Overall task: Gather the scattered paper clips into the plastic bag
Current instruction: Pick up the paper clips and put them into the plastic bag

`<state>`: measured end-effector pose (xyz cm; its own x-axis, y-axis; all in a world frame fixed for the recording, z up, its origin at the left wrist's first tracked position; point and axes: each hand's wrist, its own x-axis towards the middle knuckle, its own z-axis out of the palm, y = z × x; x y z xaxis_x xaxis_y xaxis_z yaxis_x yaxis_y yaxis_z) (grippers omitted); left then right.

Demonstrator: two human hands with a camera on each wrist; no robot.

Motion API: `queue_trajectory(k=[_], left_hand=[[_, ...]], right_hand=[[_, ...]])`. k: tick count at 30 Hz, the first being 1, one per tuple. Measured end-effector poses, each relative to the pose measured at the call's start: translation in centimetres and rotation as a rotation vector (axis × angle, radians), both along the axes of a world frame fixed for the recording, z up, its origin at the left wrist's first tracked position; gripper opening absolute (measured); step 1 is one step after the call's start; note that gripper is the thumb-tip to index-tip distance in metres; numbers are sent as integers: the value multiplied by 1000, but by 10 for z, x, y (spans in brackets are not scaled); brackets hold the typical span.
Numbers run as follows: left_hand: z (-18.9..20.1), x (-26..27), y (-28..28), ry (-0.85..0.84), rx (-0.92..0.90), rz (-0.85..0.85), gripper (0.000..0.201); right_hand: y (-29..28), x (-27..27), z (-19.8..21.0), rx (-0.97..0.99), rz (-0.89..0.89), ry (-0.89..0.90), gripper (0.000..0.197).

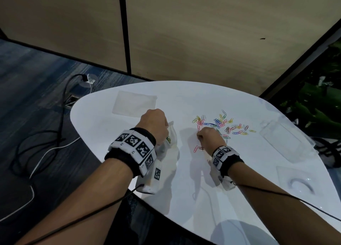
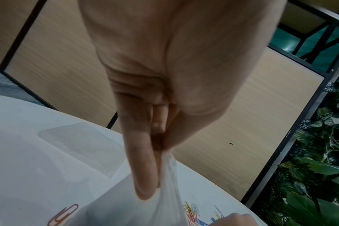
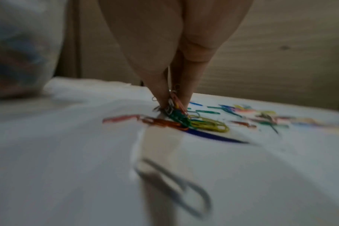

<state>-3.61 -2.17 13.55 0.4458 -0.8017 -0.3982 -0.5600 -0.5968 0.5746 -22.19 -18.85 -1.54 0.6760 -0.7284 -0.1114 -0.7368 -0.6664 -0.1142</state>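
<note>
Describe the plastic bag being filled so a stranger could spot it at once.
On the white table, look left of the colourful paper clips. The left hand pinches the plastic bag by its rim, upright. Unlike the flat bag lying behind it, it already holds clips.

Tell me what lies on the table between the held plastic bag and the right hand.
Bare white table, per the head view: nothing lies between the plastic bag and the right hand.

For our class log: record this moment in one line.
left hand: holds plastic bag | right hand: pinches paper clips | table: clips remain
</note>
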Motion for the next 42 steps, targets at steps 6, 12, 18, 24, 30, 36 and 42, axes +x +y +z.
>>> queue_trajectory(k=[6,12,18,24,30,36,42], left_hand=[[0,-6,-5,-12,-3,-11,24],[0,-13,-11,-9,-2,-16,23],[-2,-21,-16,-20,-22,-5,20],[0,-24,-16,13,-67,16,21],[-1,-27,-16,8,-59,-14,19],[-1,-27,-15,13,-68,-18,23],[0,-24,-13,5,-56,-25,20]], right_hand=[[-16,-18,27,239,-426,-402,10],[7,-15,81,870,-568,-1031,22],[68,15,109,1144,-399,-1084,17],[86,34,84,782,-361,-802,14],[91,45,88,540,-262,-623,17],[90,47,95,448,-131,-512,26],[86,31,102,708,-152,-675,24]])
